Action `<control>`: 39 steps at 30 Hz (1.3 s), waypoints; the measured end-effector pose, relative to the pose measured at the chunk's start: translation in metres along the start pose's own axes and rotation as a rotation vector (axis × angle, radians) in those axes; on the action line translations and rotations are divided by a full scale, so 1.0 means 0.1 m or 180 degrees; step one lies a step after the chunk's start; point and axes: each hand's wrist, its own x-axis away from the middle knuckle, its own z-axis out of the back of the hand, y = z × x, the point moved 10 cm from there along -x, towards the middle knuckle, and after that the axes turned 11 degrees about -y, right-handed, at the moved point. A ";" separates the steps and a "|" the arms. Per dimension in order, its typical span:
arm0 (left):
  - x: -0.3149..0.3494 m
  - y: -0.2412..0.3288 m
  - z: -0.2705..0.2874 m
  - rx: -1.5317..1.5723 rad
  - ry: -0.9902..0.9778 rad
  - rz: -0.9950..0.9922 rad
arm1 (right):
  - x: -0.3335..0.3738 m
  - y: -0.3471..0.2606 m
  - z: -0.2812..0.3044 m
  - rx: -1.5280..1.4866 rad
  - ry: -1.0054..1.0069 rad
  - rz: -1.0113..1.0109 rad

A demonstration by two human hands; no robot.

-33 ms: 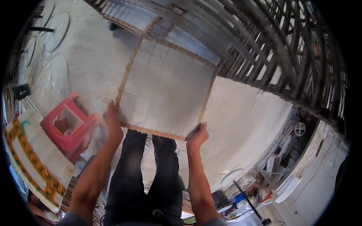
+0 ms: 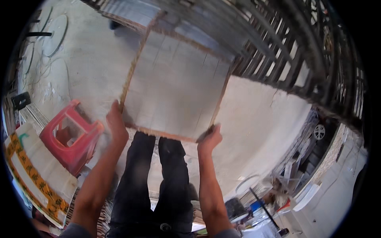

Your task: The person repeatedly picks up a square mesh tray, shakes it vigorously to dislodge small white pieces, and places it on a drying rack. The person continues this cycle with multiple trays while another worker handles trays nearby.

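Note:
A large square grey panel (image 2: 174, 85) with faint grid lines and rough brown edges is held out in front of my legs. My left hand (image 2: 117, 123) grips its near left corner, the thumb pointing up along the edge. At the near right corner my right hand (image 2: 210, 139) has hold of it too. Most fingers of both hands are hidden beneath the panel. Its far edge lies close to, or over, a stack of similar grey panels (image 2: 133, 12); whether they touch cannot be made out.
Dark slatted racking (image 2: 278, 51) rises at the far right. Left of me are a red plastic stool (image 2: 71, 137) and a white box with yellow printed tape (image 2: 37, 178). A round disc on a bar (image 2: 55, 35) stands far left. Assorted clutter (image 2: 254, 210) lies at the near right.
The panel and both hands have shifted slightly away from me. The whole view has moved a little, and the panel's grid lines look more blurred.

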 end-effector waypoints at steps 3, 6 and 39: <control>-0.31 -0.01 -0.32 0.0406 -0.0160 -0.0019 | -0.28 0.07 -0.17 -0.0262 -0.0039 0.0312; -0.46 0.00 -0.64 0.0656 -0.0210 0.0002 | -0.52 0.06 -0.20 -0.0284 -0.0029 0.0428; -1.56 0.72 -2.25 0.0883 -0.1438 -0.0746 | -1.91 -0.59 -0.72 -0.1528 -0.0229 0.0947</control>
